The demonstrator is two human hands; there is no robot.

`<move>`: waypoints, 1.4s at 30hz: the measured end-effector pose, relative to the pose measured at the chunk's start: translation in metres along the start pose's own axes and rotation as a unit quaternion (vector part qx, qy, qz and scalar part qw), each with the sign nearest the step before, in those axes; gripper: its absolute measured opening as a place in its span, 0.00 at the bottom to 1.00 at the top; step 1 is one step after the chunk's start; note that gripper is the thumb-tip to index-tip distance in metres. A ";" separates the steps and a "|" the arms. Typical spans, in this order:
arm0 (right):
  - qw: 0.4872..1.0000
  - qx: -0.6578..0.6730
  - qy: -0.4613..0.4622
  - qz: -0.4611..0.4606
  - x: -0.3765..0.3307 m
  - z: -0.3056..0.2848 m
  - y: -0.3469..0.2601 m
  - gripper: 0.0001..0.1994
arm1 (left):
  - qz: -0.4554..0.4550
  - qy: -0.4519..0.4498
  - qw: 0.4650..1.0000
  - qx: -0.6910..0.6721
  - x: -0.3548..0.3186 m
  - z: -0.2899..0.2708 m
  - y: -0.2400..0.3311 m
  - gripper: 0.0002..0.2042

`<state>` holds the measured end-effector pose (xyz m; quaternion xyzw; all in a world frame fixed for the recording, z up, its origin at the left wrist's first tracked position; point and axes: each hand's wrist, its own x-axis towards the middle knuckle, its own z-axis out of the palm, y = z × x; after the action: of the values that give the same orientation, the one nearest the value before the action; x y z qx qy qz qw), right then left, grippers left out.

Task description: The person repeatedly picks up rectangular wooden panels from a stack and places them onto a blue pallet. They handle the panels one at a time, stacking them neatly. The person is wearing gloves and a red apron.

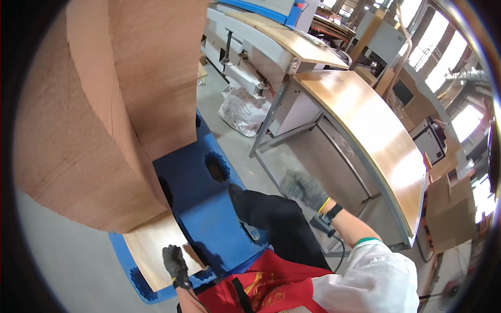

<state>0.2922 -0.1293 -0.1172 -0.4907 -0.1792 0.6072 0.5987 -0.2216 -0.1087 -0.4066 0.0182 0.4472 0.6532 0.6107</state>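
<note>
My left hand, in a dark grey glove, is over a pale wooden board lying on a blue plastic pallet. Its fingers look curled; whatever they may hold is hidden. Tall stacks of brown wooden sheets rise from the far part of the pallet, and one stack covers part of the pale board. Off to the right, my right hand, also gloved, hangs in the air beside the metal-legged table. Motion blurs its fingers, and I see nothing in them.
A wood-topped table with a grey metal frame stands to the right. Behind it are a white machine with a wooden bed and a white plastic sack on the floor. The pallet has ragged openings near my leg.
</note>
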 end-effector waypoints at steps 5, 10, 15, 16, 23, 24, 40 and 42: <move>0.985 0.110 -0.011 -0.131 0.065 -0.040 -0.108 0.40 | -0.117 -0.114 0.986 0.017 -0.082 0.062 -0.029 0.10; 0.913 0.352 -0.005 -0.207 0.115 -0.033 -0.214 0.47 | -0.197 -0.060 0.978 0.035 -0.157 0.056 -0.071 0.11; 0.942 0.084 0.071 -0.317 0.127 -0.064 -0.269 0.34 | -0.259 -0.126 0.952 0.104 -0.195 0.063 -0.091 0.21; 0.914 0.327 0.024 -0.239 0.124 -0.077 -0.269 0.31 | -0.259 -0.157 0.944 0.129 -0.202 0.081 -0.088 0.23; 0.956 0.208 0.017 -0.207 -0.017 -0.069 -0.140 0.18 | -0.159 -0.422 0.847 0.281 -0.232 0.243 -0.081 0.24; 0.964 0.190 0.040 -0.179 -0.039 -0.058 -0.117 0.18 | -0.166 -0.438 0.843 0.266 -0.241 0.275 -0.085 0.23; 0.933 -0.277 0.149 -0.177 -0.235 -0.080 0.022 0.19 | -0.109 -0.346 0.854 0.373 -0.261 0.202 -0.033 0.21; 0.959 -0.246 0.108 -0.091 -0.213 -0.047 0.033 0.15 | -0.206 -0.200 0.956 0.065 -0.249 0.132 -0.019 0.26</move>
<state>0.2694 -0.3466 -0.0838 -0.6670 -0.3010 0.4312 0.5279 -0.0687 -0.2398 -0.2087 0.0959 0.3510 0.4662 0.8064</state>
